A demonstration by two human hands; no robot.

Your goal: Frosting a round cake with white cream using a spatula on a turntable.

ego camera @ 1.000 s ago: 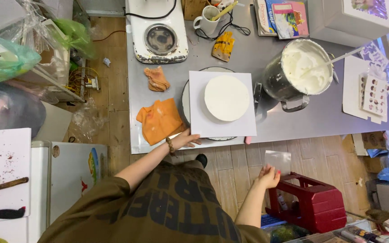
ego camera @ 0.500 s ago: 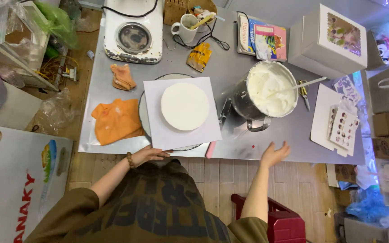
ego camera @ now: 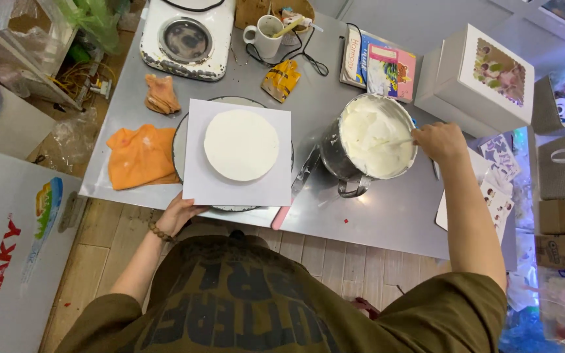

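White round cake [ego camera: 241, 144] on a square white board [ego camera: 238, 154] at table centre, left hand [ego camera: 179, 214] at its seven o'clock gripping the board's near corner, right hand [ego camera: 441, 142] at three o'clock closed on what looks like a spatula handle [ego camera: 397, 140] in the metal cream pot [ego camera: 369, 138], orange cloth [ego camera: 140, 155] at nine o'clock, white mug [ego camera: 267, 36] at twelve.

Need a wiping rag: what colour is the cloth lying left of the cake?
Orange cloth, seen in the head view, on the metal table.
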